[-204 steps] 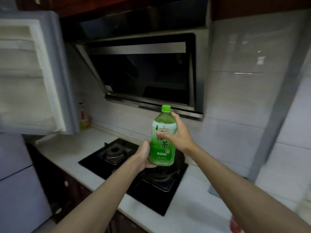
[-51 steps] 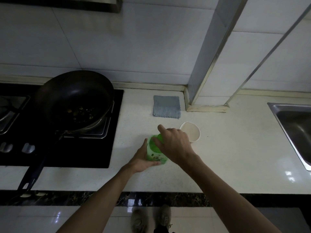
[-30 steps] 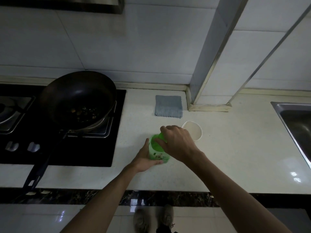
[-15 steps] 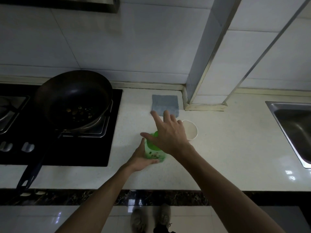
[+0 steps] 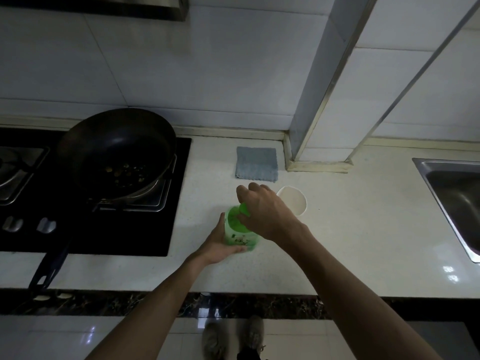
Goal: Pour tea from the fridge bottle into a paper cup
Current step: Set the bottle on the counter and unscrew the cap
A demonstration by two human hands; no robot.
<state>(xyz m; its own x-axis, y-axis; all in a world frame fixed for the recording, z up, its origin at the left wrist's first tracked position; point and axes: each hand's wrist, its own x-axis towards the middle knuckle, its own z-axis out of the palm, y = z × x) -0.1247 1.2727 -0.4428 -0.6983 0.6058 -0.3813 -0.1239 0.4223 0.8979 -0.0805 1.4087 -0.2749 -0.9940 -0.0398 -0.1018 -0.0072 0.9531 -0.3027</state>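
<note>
A: What could go wrong?
B: If our left hand [image 5: 218,246] slackens, the tea bottle [image 5: 233,231] may tip against the paper cup [image 5: 296,203] just beside it on the table [image 5: 350,229].
A: And our hands?
B: Left wraps the bottle's base; right hand [image 5: 267,214] curls, pinching the green cap [image 5: 243,209].

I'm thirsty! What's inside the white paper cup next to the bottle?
The paper cup shows only its white inside; no tea is visible. The right hand, gripping the green bottle cap, covers the cup's left edge, so that bit is hidden.
</note>
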